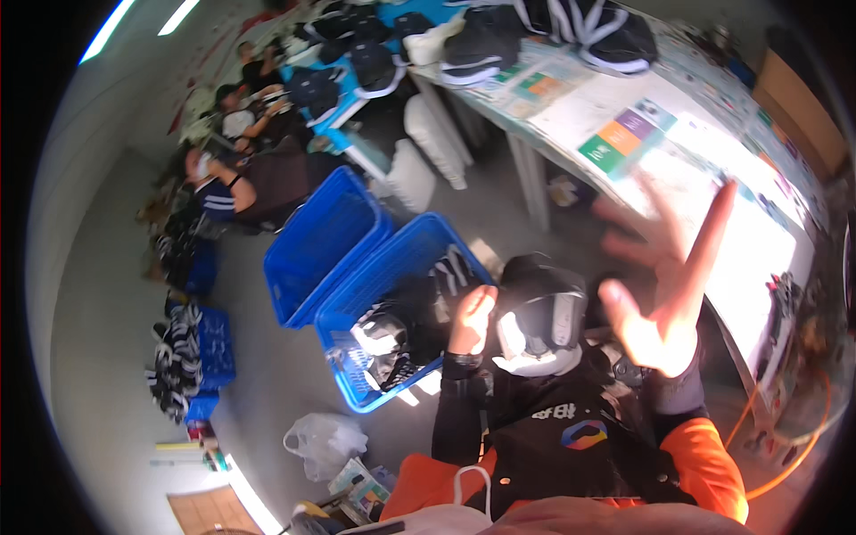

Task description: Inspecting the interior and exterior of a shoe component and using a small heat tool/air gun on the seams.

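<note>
My left hand (pixel 470 317) grips the side of a black shoe with a white sole (pixel 539 312), held up in front of my chest. My right hand (pixel 664 281) is raised beside the shoe with fingers spread wide, holding nothing, blurred by motion. Just left of my left hand stands a blue plastic crate (pixel 392 272) with black-and-white shoes inside it.
A second blue crate (pixel 321 241) stands behind the first. A long white table (pixel 731 205) with coloured printed sheets runs along the right, more black shoes (pixel 615 36) piled at its far end. Several people sit at the far left. A white plastic bag (pixel 323 441) lies on the floor.
</note>
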The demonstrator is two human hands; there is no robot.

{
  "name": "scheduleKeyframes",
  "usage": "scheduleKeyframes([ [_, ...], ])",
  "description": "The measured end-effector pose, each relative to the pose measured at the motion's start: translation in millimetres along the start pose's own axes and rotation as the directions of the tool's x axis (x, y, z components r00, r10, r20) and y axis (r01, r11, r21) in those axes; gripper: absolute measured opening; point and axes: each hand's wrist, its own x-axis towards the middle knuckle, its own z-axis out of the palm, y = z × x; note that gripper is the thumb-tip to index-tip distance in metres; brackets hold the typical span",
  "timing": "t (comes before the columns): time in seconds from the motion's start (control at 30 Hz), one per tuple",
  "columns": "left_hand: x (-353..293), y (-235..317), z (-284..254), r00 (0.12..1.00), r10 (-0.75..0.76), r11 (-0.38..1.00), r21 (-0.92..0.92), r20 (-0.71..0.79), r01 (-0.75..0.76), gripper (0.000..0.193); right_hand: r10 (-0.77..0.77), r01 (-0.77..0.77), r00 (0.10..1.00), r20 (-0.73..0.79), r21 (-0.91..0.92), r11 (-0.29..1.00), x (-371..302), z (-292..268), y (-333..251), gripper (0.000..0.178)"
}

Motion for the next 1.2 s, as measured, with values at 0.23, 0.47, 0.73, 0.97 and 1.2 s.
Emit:
scheduleKeyframes([
  [0.23,3,0,-3,0.999,-0.004,1.0,-0.015,0.038,0.004,0.02,-0.027,0.138,0.932,-0.362,0.285,0.949,68,-69,-5,0.057],
  [0.47,-18,30,4,0.989,0.128,0.988,-0.074,-0.074,-0.133,0.018,0.088,-0.575,0.781,0.618,0.658,0.487,-41,-9,73,0.088],
  [0.73,-36,59,-5,0.965,0.235,0.972,0.048,-0.12,-0.231,0.025,-0.296,-0.45,0.872,0.39,0.878,-0.166,-91,43,119,0.103],
  [0.97,-34,56,-11,0.97,0.223,0.972,-0.051,-0.1,-0.229,0.019,-0.055,-0.04,0.987,0.152,0.559,0.828,-38,27,39,0.115],
  [1.2,-22,75,3,0.943,0.312,0.922,0.204,0.117,-0.33,0.019,0.216,-0.029,0.853,0.476,-0.37,0.929,-41,14,95,0.067],
])
